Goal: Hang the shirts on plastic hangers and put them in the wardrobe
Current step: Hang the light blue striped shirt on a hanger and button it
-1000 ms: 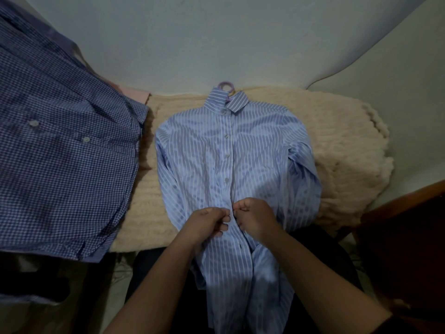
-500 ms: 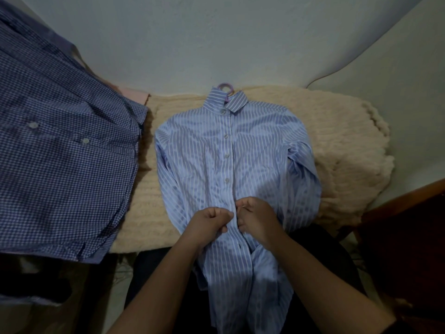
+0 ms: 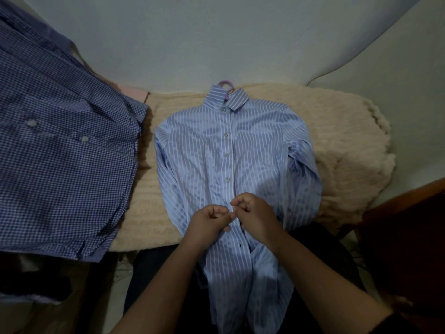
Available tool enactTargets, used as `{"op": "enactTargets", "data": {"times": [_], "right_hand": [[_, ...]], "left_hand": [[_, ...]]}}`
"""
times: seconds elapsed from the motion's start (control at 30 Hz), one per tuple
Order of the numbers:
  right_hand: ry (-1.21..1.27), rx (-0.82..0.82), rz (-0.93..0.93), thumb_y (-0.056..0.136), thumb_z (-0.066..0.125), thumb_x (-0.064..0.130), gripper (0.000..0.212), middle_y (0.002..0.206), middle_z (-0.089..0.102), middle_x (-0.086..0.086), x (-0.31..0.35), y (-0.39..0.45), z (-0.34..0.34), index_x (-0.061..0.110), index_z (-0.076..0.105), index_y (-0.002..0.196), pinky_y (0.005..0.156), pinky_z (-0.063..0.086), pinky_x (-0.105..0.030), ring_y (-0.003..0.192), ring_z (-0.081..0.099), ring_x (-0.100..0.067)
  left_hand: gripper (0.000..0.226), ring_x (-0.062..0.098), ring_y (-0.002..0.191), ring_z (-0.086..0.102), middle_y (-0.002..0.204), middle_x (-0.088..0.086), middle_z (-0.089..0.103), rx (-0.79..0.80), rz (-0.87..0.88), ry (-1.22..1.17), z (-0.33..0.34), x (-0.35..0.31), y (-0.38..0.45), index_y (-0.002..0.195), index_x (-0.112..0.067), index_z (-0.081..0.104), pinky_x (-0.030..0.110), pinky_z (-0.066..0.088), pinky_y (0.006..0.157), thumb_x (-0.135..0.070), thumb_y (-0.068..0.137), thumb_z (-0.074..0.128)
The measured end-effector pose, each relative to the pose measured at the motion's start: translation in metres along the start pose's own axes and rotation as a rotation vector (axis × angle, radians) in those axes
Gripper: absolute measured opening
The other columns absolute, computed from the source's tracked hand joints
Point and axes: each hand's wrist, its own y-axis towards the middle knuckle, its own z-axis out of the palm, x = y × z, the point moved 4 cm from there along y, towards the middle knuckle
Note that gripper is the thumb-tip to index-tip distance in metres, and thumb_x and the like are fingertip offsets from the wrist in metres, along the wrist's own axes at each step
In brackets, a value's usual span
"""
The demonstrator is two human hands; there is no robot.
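A light blue striped shirt (image 3: 231,160) is lying face up on a cream fuzzy blanket (image 3: 337,150), its long axis running straight away from the person: the collar is pointing toward the far wall and the hem is trailing toward the camera, hanging past the blanket's near edge over the person's dark lap. A purple plastic hanger (image 3: 225,83) is sitting inside the shirt, with only its hook showing, poking out past the collar at the far end. The buttons down the upper front placket are looking fastened. The sleeves are lying alongside the body, following the same lengthwise line.

Both hands are meeting at the placket about midway down the shirt. The left hand (image 3: 209,221) is curling its fingers and pinching the left edge of the placket; the right hand (image 3: 255,213) is likewise curling in, pinching the fabric edge just beside it, the fingertips of the two hands almost touching. Whether a button is between them cannot be made out.

To the left, a dark blue checked shirt (image 3: 62,150) is lying spread out, overlapping the blanket's left edge, well apart from the hands. A dark wooden piece of furniture (image 3: 404,237) is standing at the right.
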Motion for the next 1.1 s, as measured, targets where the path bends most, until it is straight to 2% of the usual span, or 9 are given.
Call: {"op": "enactTargets", "data": {"times": [0.17, 0.33, 0.43, 0.5, 0.57, 0.67, 0.83, 0.93, 1.1], "right_hand": [[0.044, 0.003, -0.006, 0.092, 0.053, 0.008, 0.026, 0.069, 0.054, 0.008, -0.002, -0.002, 0.0, 0.031, 0.052, 0.081, 0.06, 0.042, -0.023, 0.059, 0.049, -0.003], [-0.014, 0.001, 0.023, 0.094, 0.053, 0.01, 0.012, 0.073, 0.054, 0.012, 0.001, 0.0, 0.001, 0.021, 0.058, 0.092, 0.055, 0.036, -0.013, 0.06, 0.048, 0.0], [-0.001, -0.019, 0.05, 0.09, 0.059, 0.015, 0.007, 0.074, 0.061, 0.01, 0.004, -0.002, -0.001, 0.019, 0.063, 0.086, 0.065, 0.044, -0.02, 0.067, 0.055, -0.002], [-0.01, -0.023, 0.047, 0.089, 0.061, 0.017, 0.014, 0.073, 0.063, 0.007, 0.006, -0.002, -0.004, 0.024, 0.06, 0.077, 0.07, 0.049, -0.029, 0.068, 0.057, -0.008], [-0.073, -0.028, 0.036, 0.09, 0.06, 0.018, 0.01, 0.077, 0.062, 0.003, 0.006, -0.002, -0.006, 0.023, 0.059, 0.081, 0.072, 0.05, -0.032, 0.071, 0.058, -0.015], [-0.112, -0.038, 0.021, 0.091, 0.059, 0.016, 0.007, 0.086, 0.065, -0.005, 0.005, -0.001, -0.008, 0.015, 0.063, 0.096, 0.073, 0.05, -0.032, 0.074, 0.058, -0.017], [-0.124, 0.0, -0.016, 0.091, 0.058, 0.014, 0.01, 0.064, 0.056, 0.003, 0.004, 0.0, -0.005, 0.023, 0.055, 0.087, 0.064, 0.046, -0.028, 0.061, 0.054, -0.016], [-0.135, 0.002, -0.042, 0.091, 0.058, 0.015, 0.015, 0.067, 0.057, 0.003, 0.004, 0.0, -0.005, 0.027, 0.052, 0.084, 0.067, 0.047, -0.029, 0.063, 0.055, -0.015], [-0.14, 0.009, -0.086, 0.092, 0.058, 0.015, 0.013, 0.071, 0.057, 0.0, 0.007, 0.0, -0.006, 0.024, 0.05, 0.086, 0.068, 0.046, -0.03, 0.065, 0.055, -0.017]], "left_hand": [[0.009, 0.002, 0.034, 0.047, 0.068, 0.014, 0.061, 0.047, -0.032, 0.008, -0.001, -0.001, 0.003, 0.086, -0.003, 0.063, 0.014, 0.033, 0.037, -0.007, 0.084, 0.07], [0.009, 0.006, 0.034, 0.038, 0.065, 0.014, 0.063, 0.026, -0.028, 0.027, -0.003, 0.003, 0.004, 0.08, -0.004, 0.066, 0.016, 0.03, 0.035, -0.011, 0.083, 0.072], [0.012, 0.003, 0.034, 0.043, 0.065, 0.014, 0.064, -0.027, 0.029, 0.035, -0.001, 0.003, 0.0, 0.08, 0.0, 0.067, 0.015, 0.032, 0.036, -0.01, 0.084, 0.071], [0.011, 0.001, 0.036, 0.048, 0.065, 0.013, 0.064, -0.043, 0.078, 0.041, 0.0, 0.003, -0.003, 0.08, 0.002, 0.069, 0.013, 0.035, 0.039, -0.009, 0.083, 0.072], [0.011, 0.0, 0.038, 0.05, 0.064, 0.011, 0.066, -0.053, 0.093, 0.055, 0.0, 0.005, -0.004, 0.085, 0.003, 0.072, 0.012, 0.037, 0.042, -0.008, 0.083, 0.072], [0.011, 0.001, 0.04, 0.05, 0.062, 0.006, 0.067, -0.087, 0.089, 0.069, -0.002, 0.009, -0.004, 0.087, -0.001, 0.075, 0.013, 0.039, 0.044, -0.01, 0.083, 0.072], [0.012, 0.008, 0.041, 0.047, 0.065, 0.014, 0.069, -0.09, 0.024, 0.074, -0.005, 0.01, -0.001, 0.078, -0.007, 0.074, 0.019, 0.036, 0.041, -0.015, 0.085, 0.07], [0.013, 0.012, 0.039, 0.042, 0.065, 0.018, 0.068, -0.071, -0.03, 0.018, -0.005, 0.007, 0.002, 0.075, -0.007, 0.072, 0.02, 0.033, 0.039, -0.012, 0.086, 0.067], [0.013, 0.015, 0.052, 0.06, 0.068, 0.01, 0.067, -0.021, -0.085, -0.024, -0.006, 0.004, 0.004, 0.077, -0.004, 0.069, 0.02, 0.033, 0.04, -0.01, 0.088, 0.063]]}}
